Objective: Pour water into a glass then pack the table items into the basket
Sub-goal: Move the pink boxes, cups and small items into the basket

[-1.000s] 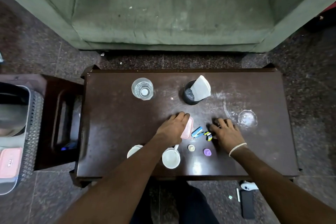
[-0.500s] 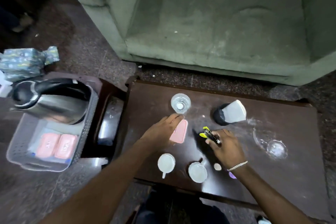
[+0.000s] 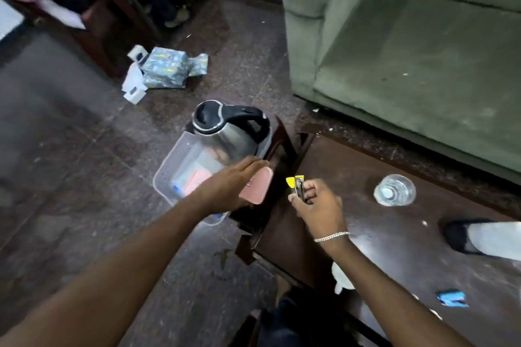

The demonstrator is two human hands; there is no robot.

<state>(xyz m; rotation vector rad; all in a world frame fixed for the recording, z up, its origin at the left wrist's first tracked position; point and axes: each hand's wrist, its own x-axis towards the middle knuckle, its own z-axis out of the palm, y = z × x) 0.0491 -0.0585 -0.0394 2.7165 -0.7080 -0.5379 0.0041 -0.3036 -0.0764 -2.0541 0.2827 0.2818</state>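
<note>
Beside the table (image 3: pixel 380 177), left hand (image 3: pixel 225 182) holds a pink box (image 3: pixel 258 187) (over the basket (image 3: pixel 169 172)).

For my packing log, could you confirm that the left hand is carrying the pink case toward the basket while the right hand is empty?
Not quite: the head view shows the right hand gripping a small black and yellow item. The left hand does carry the pink case toward the basket.

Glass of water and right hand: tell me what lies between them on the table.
Head view: only bare dark tabletop lies between the right hand, which grips small yellow-and-black items, and the glass of water.
</note>
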